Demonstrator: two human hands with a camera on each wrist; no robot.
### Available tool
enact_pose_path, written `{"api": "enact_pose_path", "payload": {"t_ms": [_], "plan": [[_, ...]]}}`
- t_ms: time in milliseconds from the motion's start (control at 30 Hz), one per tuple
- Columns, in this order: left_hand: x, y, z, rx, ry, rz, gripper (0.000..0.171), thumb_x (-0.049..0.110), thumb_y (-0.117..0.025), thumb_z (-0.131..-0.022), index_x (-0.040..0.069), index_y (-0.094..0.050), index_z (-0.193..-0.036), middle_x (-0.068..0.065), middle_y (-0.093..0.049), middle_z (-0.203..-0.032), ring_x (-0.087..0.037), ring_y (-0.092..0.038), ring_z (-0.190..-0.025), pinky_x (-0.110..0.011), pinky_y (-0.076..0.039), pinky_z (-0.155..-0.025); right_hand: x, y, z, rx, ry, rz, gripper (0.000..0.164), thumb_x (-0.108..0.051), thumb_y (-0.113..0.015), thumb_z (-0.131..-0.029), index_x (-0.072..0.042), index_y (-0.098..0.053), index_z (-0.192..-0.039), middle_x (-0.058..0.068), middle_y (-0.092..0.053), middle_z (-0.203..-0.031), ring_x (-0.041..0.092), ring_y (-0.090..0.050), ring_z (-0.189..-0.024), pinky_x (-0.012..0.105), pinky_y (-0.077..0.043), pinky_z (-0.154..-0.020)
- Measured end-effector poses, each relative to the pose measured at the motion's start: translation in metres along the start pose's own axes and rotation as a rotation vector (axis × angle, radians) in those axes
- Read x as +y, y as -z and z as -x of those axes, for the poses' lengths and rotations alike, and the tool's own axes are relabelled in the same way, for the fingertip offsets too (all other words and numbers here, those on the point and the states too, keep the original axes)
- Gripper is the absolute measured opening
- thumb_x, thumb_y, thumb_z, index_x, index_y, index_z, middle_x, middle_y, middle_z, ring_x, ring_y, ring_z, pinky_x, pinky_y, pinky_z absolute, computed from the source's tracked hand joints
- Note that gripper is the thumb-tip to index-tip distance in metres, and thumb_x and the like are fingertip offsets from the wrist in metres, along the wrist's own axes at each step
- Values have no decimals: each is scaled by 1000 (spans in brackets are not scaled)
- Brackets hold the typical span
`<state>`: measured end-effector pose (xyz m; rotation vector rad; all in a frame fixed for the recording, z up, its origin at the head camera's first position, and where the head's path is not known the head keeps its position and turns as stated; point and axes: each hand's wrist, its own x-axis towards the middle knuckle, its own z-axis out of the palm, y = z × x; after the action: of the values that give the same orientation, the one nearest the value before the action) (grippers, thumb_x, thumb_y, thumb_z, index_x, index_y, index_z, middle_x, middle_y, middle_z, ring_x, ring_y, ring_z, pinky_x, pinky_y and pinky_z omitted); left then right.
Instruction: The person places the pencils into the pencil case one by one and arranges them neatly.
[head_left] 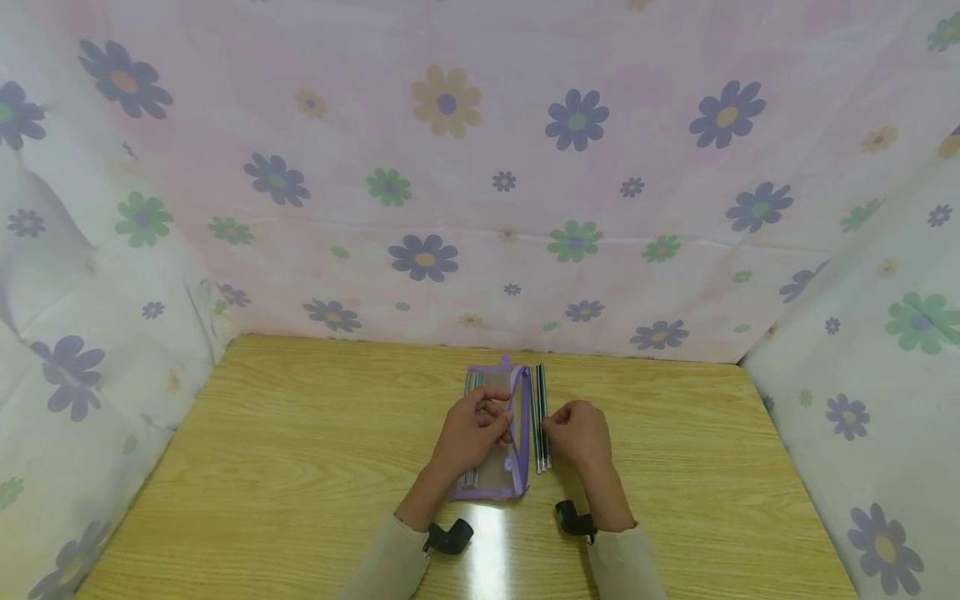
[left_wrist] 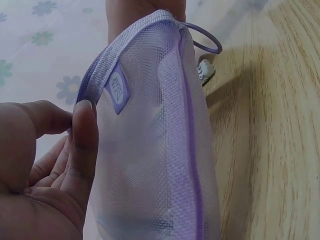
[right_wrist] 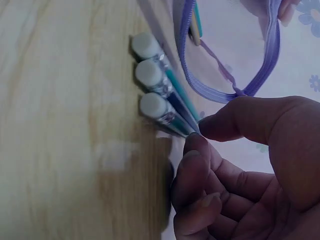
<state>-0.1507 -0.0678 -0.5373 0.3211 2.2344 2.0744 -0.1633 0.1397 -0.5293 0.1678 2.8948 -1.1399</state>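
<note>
A see-through mesh zip pouch [head_left: 491, 475] with purple trim lies on the table, its zipped side spread apart. Several pencils [head_left: 469, 478] show through the mesh at its left. My left hand [head_left: 474, 429] pinches the upper edge of the opening between thumb and forefinger, lifting it, as the left wrist view shows. Right of the pouch, loose pencils [head_left: 538, 450] with white eraser ends lie side by side. With thumb and fingertips my right hand [right_wrist: 235, 170] pinches the outermost pencil [right_wrist: 167, 114] of this row, a little way from its eraser.
The wood-grain table [head_left: 262, 467] reaches back to a flowered cloth [head_left: 510, 250], which also hangs along both sides. Black wrist devices [head_left: 452, 537] sit at both cuffs. A purple loop [left_wrist: 207, 37] hangs at one end of the pouch.
</note>
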Motion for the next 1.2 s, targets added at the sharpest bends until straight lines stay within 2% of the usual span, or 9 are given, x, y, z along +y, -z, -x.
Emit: {"api": "enact_pose_path", "payload": {"t_ms": [333, 533, 667, 900, 1200], "plan": [[-2, -1, 1, 7, -7, 21, 31, 3, -71, -102, -3, -63, -132, -18, -69, -94, -29, -72, -71, -46, -66, -63, 2, -3, 0, 16, -16, 26, 18, -19, -80, -86, -6, -76, -74, 6, -73, -75, 19, -63, -62, 33, -54, -53], [1, 0, 0, 1, -8, 15, 31, 5, -72, -102, -2, -64, -130, -18, -69, -94, -30, -73, -71, -47, -66, -65, -2, -7, 1, 18, -92, 98, 34, -28, -80, -87, -12, -72, -59, 0, -65, -60, 16, -56, -51, 27, -43, -41], [0, 0, 0, -3, -3, 0, 31, 6, -72, -101, -2, -65, -130, -18, -69, -93, -29, -72, -71, -45, -67, -65, -3, -7, 2, 27, -100, 111, 41, -29, -80, -86, -13, -66, -51, -3, -57, -51, 14, -49, -46, 26, -36, -38], [0, 1, 0, -6, -4, 1, 30, 6, -72, -102, -1, -65, -130, -18, -69, -94, -28, -72, -71, -45, -67, -65, -2, -7, 2, 18, -99, 106, 42, -29, -79, -86, -13, -64, -49, -5, -54, -48, 13, -48, -45, 26, -36, -38], [0, 0, 0, 8, -8, 27, 32, 3, -69, -102, -4, -62, -133, -21, -69, -97, -34, -73, -74, -53, -66, -66, -5, -2, 4, 2, -84, 89, 44, -29, -80, -87, -13, -64, -50, -5, -54, -47, 13, -48, -44, 25, -36, -38]]}}
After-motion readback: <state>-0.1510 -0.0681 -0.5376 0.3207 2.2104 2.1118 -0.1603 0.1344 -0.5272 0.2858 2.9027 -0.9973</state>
